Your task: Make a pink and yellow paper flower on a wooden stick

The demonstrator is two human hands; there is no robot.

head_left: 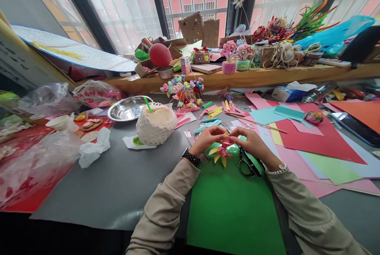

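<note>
Over the far end of a green sheet (pixel 234 207), both my hands meet at a folded paper flower (pixel 223 150) with pink and yellow petals. My left hand (pixel 210 139) pinches it from the left side. Fingers of my right hand (pixel 252 144) close on its upper part from the right. Its petals hang below my fingertips; the part between the fingers is mostly hidden. Black-handled scissors (pixel 247 165) lie just under my right hand. Beyond it is a smaller pair of scissors (pixel 248 124), close to a thin wooden stick (pixel 264 123).
Left of my hands stands a coconut (pixel 157 123) in white foam netting with a green straw, beside a metal plate (pixel 128 108). Coloured paper sheets (pixel 317 136) and a phone (pixel 358 126) lie right. Folded paper strips (pixel 215 112) and a wooden ledge (pixel 192 79) with crafts are ahead.
</note>
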